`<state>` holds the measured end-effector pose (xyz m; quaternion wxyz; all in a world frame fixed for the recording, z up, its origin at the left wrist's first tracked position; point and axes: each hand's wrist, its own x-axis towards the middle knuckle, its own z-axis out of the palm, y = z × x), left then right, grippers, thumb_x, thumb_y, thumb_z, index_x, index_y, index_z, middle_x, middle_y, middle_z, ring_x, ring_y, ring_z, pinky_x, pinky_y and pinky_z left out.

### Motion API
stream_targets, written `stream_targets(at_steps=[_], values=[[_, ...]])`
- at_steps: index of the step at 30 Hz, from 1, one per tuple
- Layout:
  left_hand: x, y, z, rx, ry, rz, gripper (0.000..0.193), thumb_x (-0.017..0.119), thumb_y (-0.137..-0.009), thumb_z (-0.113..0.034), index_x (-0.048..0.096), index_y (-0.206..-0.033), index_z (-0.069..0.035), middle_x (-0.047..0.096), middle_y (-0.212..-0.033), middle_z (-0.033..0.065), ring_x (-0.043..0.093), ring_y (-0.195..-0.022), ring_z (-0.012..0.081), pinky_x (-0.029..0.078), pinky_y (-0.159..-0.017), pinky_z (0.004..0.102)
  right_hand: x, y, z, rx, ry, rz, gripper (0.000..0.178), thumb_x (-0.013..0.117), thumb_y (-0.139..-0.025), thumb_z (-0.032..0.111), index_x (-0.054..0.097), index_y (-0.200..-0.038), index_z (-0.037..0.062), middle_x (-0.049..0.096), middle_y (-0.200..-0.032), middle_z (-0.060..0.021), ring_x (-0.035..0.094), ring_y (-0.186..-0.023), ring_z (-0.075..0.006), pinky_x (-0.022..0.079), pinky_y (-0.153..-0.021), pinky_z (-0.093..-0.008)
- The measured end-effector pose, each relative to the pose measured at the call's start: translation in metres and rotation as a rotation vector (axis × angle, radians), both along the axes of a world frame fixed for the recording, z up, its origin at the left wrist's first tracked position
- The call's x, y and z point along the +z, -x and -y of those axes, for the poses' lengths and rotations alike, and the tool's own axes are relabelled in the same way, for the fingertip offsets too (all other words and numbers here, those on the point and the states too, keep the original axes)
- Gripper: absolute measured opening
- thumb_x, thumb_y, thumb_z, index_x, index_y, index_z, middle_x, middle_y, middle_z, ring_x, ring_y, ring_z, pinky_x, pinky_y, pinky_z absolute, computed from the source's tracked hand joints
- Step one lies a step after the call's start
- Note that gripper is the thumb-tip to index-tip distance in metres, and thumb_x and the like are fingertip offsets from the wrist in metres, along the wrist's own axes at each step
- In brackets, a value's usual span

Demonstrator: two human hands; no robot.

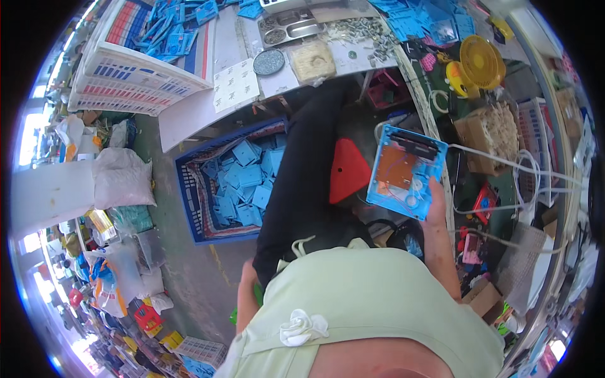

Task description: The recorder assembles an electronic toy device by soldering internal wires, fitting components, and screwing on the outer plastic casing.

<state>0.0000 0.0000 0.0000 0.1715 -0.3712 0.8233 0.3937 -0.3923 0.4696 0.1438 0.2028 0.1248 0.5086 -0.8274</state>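
My right hand (436, 205) grips the lower right edge of an open blue plastic housing (428, 169), held tilted beside my right leg. Inside it sit a brown circuit board (396, 167), a black strip-shaped part (411, 140) along the top, thin wires and small round white parts. My left hand (248, 275) hangs low against my left thigh, its fingers mostly hidden. Between the leg and the housing shows a red seat-like panel (350, 170).
A blue crate (187, 205) of blue plastic pieces stands on the floor, left of my leg. The white bench (189, 123) ahead bears a white basket (129, 79), a metal tray (301, 30) and loose small parts. Pale cables (498, 154), a cardboard box (482, 142) and yellow fan-like parts (482, 62) lie right.
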Motion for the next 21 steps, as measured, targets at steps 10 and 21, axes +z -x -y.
stream_targets(at_steps=[10, 21], values=[[-0.048, 0.471, 0.148, -0.341, 0.095, -0.079, 0.038, 0.065, -0.093, -0.038, 0.074, -0.103, -0.002, 0.074, -0.091, 0.0175, 0.072, -0.087, 0.0326, 0.055, -0.082, 0.0435, 0.008, 0.155, 0.088, -0.114, -0.285, -0.073, 0.043, 0.055, -0.106, 0.032, 0.056, -0.135, 0.0003, 0.067, -0.118, -0.0065, 0.065, -0.103, -0.0157, 0.052, -0.091, -0.0324], [-0.135, 0.580, 0.259, -0.222, 0.133, 0.119, 0.037, 0.061, -0.089, -0.038, 0.073, -0.087, -0.002, 0.073, -0.079, 0.0144, 0.072, -0.077, 0.0288, 0.056, -0.074, 0.0404, -0.165, 0.379, 0.272, 0.472, -0.625, -0.051, 0.040, 0.060, -0.104, 0.032, 0.066, -0.123, -0.0029, 0.072, -0.109, -0.0078, 0.063, -0.098, -0.0136, 0.050, -0.090, -0.0319]])
